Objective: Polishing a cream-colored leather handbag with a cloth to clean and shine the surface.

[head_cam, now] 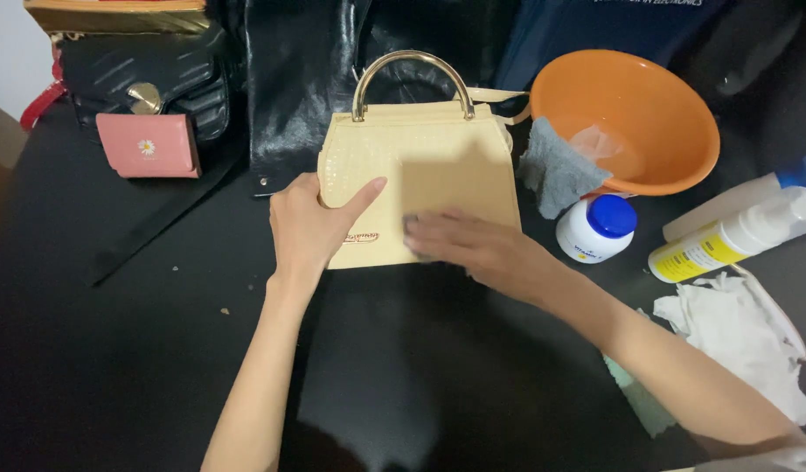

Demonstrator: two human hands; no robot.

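Both forearms reach up from the bottom edge toward the cream handbag (420, 179), my landmark, which lies flat on the black table (114, 367) with its 1 metal handle pointing away. I see my left hand (311, 227) clamping the bag's left edge, thumb over its front. My right hand (469, 245) lies flat on the bag's lower front, fingers pressing something small and dark, perhaps a cloth; I cannot tell exactly. Right of the bag sit a grey cloth (556, 170), an orange bowl (648, 105) and a white jar (595, 229). I judge steady bracing and even, light pressure serve best.
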